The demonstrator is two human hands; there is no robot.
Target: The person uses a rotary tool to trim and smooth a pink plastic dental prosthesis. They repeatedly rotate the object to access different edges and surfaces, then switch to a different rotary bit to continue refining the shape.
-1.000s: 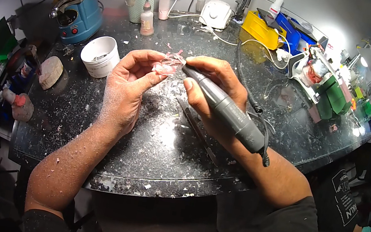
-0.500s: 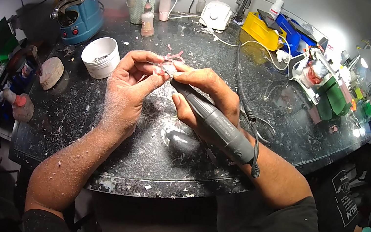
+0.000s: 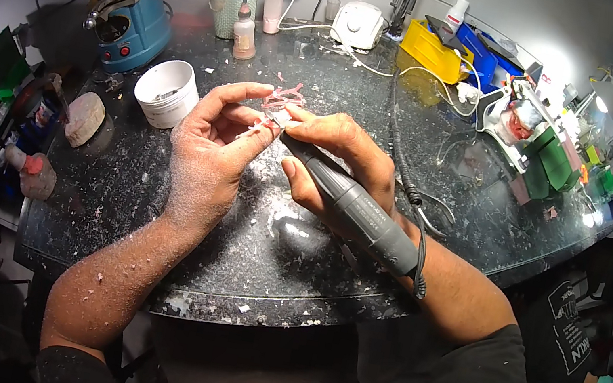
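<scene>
My left hand, dusted with fine white powder, pinches a small pink-and-clear piece between thumb and fingers. It looks like a denture part with thin pink strands, though fingers cover much of it. My right hand is wrapped round a black rotary handpiece, held slanting with its tip toward the piece. The fingers of both hands meet there, and the handpiece's tip is hidden. A coiled cord leaves the handpiece's back end, beside my right forearm.
Shavings litter the dark speckled bench. A white tub and a blue machine stand left. At the back are a dropper bottle, a cup of tools and a white control box. Yellow and blue bins sit back right.
My left hand has turned slightly and its fingers have shifted, so more of the pink strands show. The handpiece has dipped a little at its back end. Both grips stay.
</scene>
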